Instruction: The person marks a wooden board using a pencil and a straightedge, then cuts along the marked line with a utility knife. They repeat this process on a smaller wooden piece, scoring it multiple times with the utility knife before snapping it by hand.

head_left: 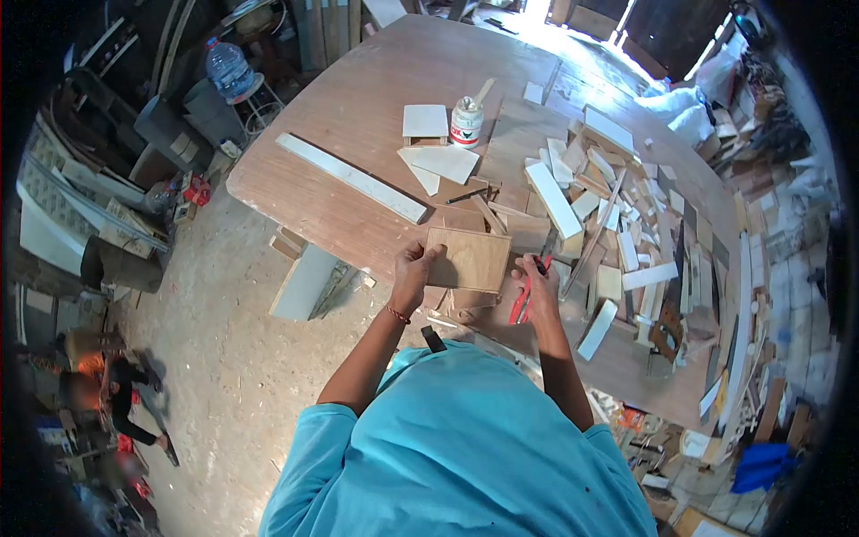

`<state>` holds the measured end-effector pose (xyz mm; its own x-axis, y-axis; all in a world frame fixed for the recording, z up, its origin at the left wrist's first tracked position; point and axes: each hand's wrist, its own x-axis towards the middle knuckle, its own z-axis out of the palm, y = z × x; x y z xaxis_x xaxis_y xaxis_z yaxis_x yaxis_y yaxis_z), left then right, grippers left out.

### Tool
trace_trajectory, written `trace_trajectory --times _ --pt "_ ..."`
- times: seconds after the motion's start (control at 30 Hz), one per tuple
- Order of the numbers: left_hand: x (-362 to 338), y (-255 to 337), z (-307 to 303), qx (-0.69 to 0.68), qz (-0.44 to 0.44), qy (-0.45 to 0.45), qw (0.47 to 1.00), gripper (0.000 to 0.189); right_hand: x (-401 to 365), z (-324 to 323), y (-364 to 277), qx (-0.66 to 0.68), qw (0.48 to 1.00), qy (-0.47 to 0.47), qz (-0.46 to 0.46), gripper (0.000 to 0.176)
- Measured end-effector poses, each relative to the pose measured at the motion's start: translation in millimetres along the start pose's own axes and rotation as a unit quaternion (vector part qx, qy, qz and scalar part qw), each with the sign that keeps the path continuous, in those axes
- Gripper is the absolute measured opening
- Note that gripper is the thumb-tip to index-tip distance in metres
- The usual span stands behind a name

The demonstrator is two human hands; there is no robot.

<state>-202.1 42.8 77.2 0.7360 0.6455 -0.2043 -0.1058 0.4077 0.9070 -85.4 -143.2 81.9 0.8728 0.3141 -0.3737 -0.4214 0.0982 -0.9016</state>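
Observation:
My left hand [411, 275] grips the left edge of a small, flat wooden box [469, 260], its thumb on the upper face. Thin strips run along the box's edges, and it is tilted towards me over the table's near edge. Just right of the box, my right hand [540, 285] is closed around red-handled pliers [519, 310]. Past the box lie a dark pencil-like stick [466, 195] and thin wood strips [489, 215].
On the table [358, 98] are a long white-faced board [351, 178], a glue jar [466, 123], a white-topped box [425, 123] and triangular pieces [443, 163]. Offcuts [617, 206] and a handsaw [666, 333] crowd the right. A person [125, 394] works on the floor at left.

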Motion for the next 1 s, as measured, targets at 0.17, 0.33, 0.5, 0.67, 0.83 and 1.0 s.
trace_trajectory --times 0.17,0.33,0.5,0.67,0.83,1.0 --pt "20.1 4.0 -0.9 0.198 0.007 -0.031 0.98 0.018 17.0 -3.8 8.1 -0.086 0.993 -0.077 0.018 0.027" --pt "28.6 8.7 -3.5 0.311 0.042 -0.066 0.947 0.022 15.2 -3.4 15.4 -0.167 0.972 -0.16 -0.032 0.022" --pt "42.8 -1.5 7.8 0.48 0.165 -0.051 0.86 0.024 18.0 -4.4 21.1 -0.17 0.964 -0.202 -0.023 0.023" --pt "8.8 -8.4 42.7 0.702 0.144 -0.076 0.693 0.081 25.8 -0.8 23.8 -0.104 0.98 -0.171 -0.008 0.024" --pt "-30.3 -31.7 65.9 0.755 0.112 -0.182 0.62 0.091 27.6 4.6 17.5 -0.199 0.973 -0.108 -0.033 0.031" --pt "-24.8 -58.8 65.5 0.764 0.161 -0.13 0.611 0.066 26.7 6.2 18.3 -0.185 0.975 -0.127 0.003 0.025"
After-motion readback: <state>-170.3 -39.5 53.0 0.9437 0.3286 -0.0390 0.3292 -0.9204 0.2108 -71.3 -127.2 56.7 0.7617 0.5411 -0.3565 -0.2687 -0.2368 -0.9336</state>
